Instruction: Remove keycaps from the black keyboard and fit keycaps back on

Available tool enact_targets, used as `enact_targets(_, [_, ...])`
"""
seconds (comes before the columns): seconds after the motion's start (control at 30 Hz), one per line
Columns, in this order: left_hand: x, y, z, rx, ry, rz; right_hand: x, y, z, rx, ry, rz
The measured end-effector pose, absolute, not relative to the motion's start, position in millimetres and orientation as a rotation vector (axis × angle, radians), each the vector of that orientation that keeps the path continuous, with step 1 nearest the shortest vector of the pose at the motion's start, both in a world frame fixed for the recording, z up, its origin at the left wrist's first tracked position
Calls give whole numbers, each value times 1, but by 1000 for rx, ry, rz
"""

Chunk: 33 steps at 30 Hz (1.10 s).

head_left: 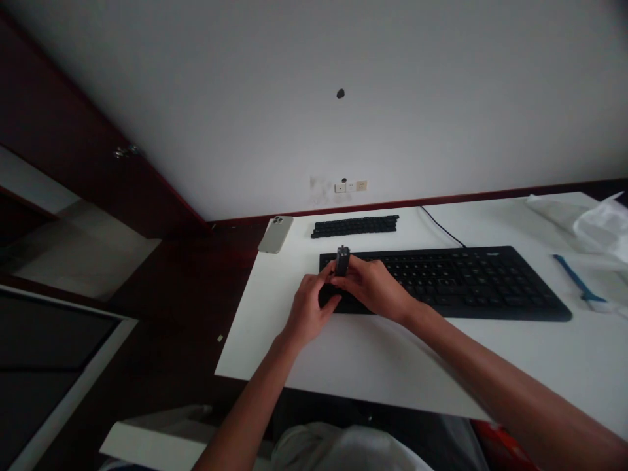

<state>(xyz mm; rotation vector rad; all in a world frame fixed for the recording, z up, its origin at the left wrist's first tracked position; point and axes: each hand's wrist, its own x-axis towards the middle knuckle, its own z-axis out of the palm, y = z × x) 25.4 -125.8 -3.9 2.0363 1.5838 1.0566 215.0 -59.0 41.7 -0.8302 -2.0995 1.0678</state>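
A plain office or home study, by the look of it: a white counter carries a black keyboard, with a phone (face down) beyond the keyboard's left end and wall sockets low on the bare wall behind it.

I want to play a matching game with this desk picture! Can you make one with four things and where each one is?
Things:
1. phone
2. loose key rows
3. blue brush
4. small dark tool

Places:
A. between the fingertips of both hands, over the keyboard's left end
B. far-left corner of the white table
C. right of the keyboard
D. behind the keyboard, near the wall

Pairs: 1-B, 2-D, 3-C, 4-A
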Motion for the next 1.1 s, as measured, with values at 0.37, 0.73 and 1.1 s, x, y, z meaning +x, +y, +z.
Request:
enact_targets(0.37, [24,-126,-6,2069,1512,1106,217,-76,46,-679,-2331,929])
enact_targets(0.73, [21,-122,-3,1964,1593,1045,223,-62,34,-875,-2000,1133])
enact_targets(1.1, [17,-116,9,2202,1515,880,227,-68,35,-614,-2278,944])
